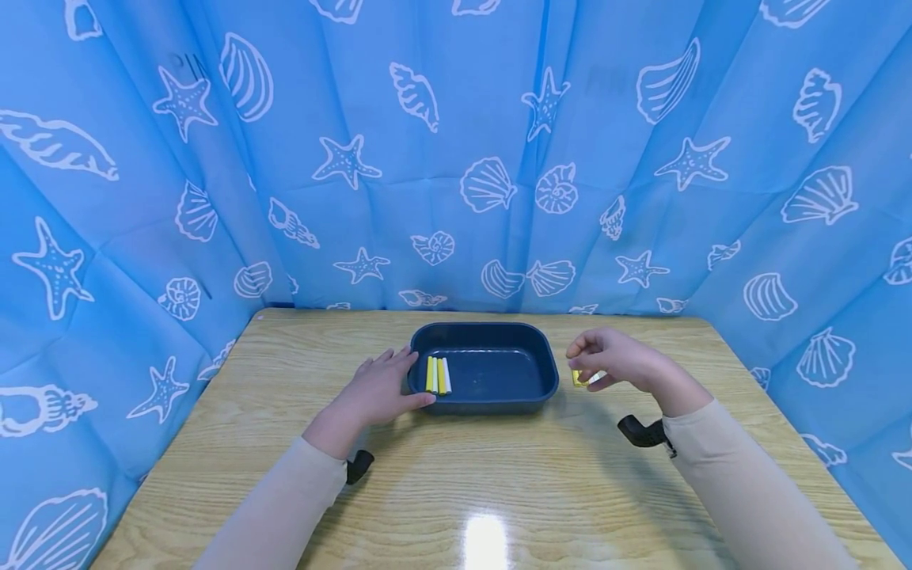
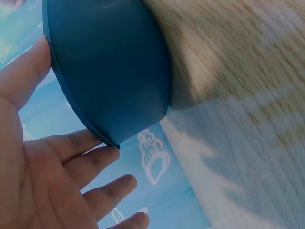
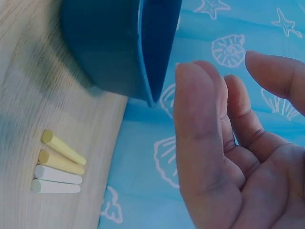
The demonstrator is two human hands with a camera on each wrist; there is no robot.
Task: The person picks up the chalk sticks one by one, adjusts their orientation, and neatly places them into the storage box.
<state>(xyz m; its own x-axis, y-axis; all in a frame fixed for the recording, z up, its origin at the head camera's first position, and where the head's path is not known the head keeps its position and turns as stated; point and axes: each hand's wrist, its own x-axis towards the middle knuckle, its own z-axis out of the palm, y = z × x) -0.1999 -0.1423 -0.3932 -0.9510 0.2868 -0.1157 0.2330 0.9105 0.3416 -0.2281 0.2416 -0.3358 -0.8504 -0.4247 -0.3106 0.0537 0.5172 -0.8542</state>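
Note:
My left hand (image 1: 381, 388) rests at the left end of a dark blue rectangular tub (image 1: 484, 408), its thumb and fingertips touching the rim with the fingers fairly straight. Inside the tub, against its left side, several yellow and white chalk sticks (image 1: 431, 376) lie side by side. Over the table to the right of the tub hovers my right hand (image 1: 620, 360), fingers loosely bent and nothing between them. Below it, two yellow and two white chalk sticks (image 3: 64, 162) lie on the table, partly hidden by the hand in the head view.
The wooden table (image 1: 399, 491) reaches back to a blue curtain (image 1: 442, 158) with white shell and starfish prints, which also closes in both sides. Black straps with camera mounts (image 1: 641, 431) sit at the wrists. A light reflection shows on the near tabletop.

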